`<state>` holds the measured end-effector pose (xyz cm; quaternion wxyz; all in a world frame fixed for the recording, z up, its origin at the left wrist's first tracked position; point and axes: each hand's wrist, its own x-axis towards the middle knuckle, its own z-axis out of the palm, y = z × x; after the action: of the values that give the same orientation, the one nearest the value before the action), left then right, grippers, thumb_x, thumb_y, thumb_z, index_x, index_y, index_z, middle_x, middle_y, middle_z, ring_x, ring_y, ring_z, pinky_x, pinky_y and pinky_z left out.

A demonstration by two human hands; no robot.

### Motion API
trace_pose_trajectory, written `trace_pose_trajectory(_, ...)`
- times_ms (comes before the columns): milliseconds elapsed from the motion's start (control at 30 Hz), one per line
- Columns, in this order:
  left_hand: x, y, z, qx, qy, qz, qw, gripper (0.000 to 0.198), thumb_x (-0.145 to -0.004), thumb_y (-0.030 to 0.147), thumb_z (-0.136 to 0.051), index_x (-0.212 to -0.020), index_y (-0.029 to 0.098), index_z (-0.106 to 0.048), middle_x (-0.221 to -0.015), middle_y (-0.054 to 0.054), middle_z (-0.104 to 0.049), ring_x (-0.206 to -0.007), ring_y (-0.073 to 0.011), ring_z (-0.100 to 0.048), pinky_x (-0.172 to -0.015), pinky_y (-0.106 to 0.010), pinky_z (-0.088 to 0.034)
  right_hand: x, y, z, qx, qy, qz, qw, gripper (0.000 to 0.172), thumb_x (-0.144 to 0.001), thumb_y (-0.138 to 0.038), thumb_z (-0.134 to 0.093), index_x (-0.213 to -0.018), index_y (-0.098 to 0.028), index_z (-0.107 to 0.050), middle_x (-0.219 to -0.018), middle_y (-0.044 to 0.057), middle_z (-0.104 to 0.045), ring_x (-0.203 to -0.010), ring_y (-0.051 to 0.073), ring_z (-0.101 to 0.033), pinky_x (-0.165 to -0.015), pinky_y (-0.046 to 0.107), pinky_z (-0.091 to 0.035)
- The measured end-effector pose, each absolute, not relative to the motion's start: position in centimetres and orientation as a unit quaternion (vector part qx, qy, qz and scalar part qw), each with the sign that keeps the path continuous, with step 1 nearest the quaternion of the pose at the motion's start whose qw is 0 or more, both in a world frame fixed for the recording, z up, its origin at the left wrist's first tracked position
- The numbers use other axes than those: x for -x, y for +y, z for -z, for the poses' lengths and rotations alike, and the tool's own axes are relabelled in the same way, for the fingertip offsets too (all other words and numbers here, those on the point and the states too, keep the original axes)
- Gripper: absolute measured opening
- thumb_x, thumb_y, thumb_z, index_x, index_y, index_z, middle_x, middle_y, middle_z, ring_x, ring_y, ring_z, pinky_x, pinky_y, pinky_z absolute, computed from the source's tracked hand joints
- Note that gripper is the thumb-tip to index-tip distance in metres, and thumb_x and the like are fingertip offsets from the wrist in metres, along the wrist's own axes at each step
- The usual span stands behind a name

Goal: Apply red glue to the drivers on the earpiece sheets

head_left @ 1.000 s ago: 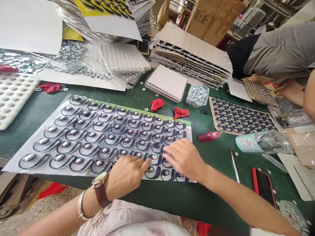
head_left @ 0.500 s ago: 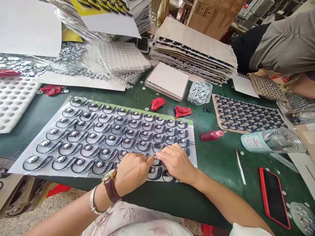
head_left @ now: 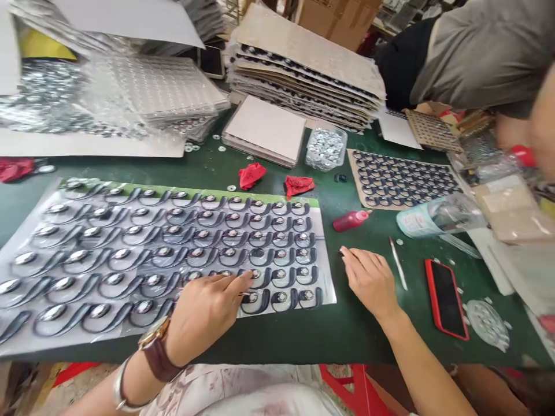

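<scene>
A white sheet with a green edge (head_left: 191,193) lies under clear film and bears rows of dark curved bands (head_left: 255,301), most with a round silver stud. My left hand (head_left: 212,309), with a watch (head_left: 156,346) at its wrist, rests over the sheet's front rows. Its fingers are bent together near a stud; a thin pale edge shows under them, too small to name. To the right of the sheet, my right hand (head_left: 370,283) is above the green table (head_left: 359,329). Its fingers are pressed together, with a tiny dark speck at the tips.
A red-liquid bottle (head_left: 350,221), a white pen-like stick (head_left: 398,264) and a red-cased phone (head_left: 446,297) lie to the right. Behind stand a tub of metal discs (head_left: 326,149), red cloth scraps (head_left: 299,185) and stacked card sheets (head_left: 303,75). Another person (head_left: 481,55) is at the far right.
My right hand has left the sheet and moved right over the bare table. My left hand stays at the bands. The view has swung right, shifting everything leftward.
</scene>
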<state>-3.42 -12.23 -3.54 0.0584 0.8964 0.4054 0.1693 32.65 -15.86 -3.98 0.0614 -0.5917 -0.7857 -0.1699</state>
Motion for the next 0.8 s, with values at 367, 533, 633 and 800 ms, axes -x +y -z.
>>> trace_pose_trajectory(367,3.7,-13.4,3.3,-0.904,0.390,-0.174,0.025,0.024,-0.093,0.013,-0.042,-0.106,0.018,-0.061,-0.057,0.004,-0.058,-0.048,-0.0134,-0.056,-0.048,-0.027,-0.034,-20.9,-12.2,2.6,0.454,-0.847,-0.135,0.240,0.013,-0.095,-0.019,-0.054,-0.098,-0.017,-0.067,-0.083,0.004,-0.070,-0.078,0.016,-0.059,-0.074,0.032,-0.042)
trace_pose_trajectory(533,4.0,-14.3,1.1,-0.895,0.422,-0.147,-0.009,0.040,-0.088,0.005,-0.041,-0.125,0.013,-0.052,-0.072,-0.001,-0.059,-0.061,-0.0164,-0.057,-0.057,-0.030,-0.044,-18.4,-11.6,2.1,0.399,-0.873,-0.160,0.229,0.016,-0.096,-0.028,-0.054,-0.103,-0.017,-0.063,-0.083,0.004,-0.067,-0.078,0.017,-0.057,-0.074,0.033,-0.039)
trace_pose_trajectory(633,3.3,-14.5,-0.2,-0.899,0.419,-0.118,-0.040,0.059,-0.077,-0.004,-0.035,-0.133,0.010,-0.047,-0.086,-0.006,-0.060,-0.073,-0.0199,-0.058,-0.064,-0.034,-0.048,-17.8,-12.6,0.7,0.390,-0.864,-0.181,0.264,0.030,-0.096,-0.038,-0.053,-0.114,-0.014,-0.055,-0.089,0.005,-0.068,-0.081,0.017,-0.059,-0.076,0.032,-0.041)
trace_pose_trajectory(800,2.6,-14.6,1.8,-0.920,0.354,-0.165,-0.021,0.052,-0.073,-0.004,-0.035,-0.110,0.018,-0.063,-0.091,-0.007,-0.063,-0.079,-0.0204,-0.061,-0.073,-0.034,-0.052,-18.8,-13.9,0.1,0.330,-0.924,-0.013,0.195,0.025,-0.098,-0.023,-0.046,-0.073,-0.020,-0.051,-0.059,-0.002,-0.055,-0.056,0.014,-0.048,-0.056,0.031,-0.031)
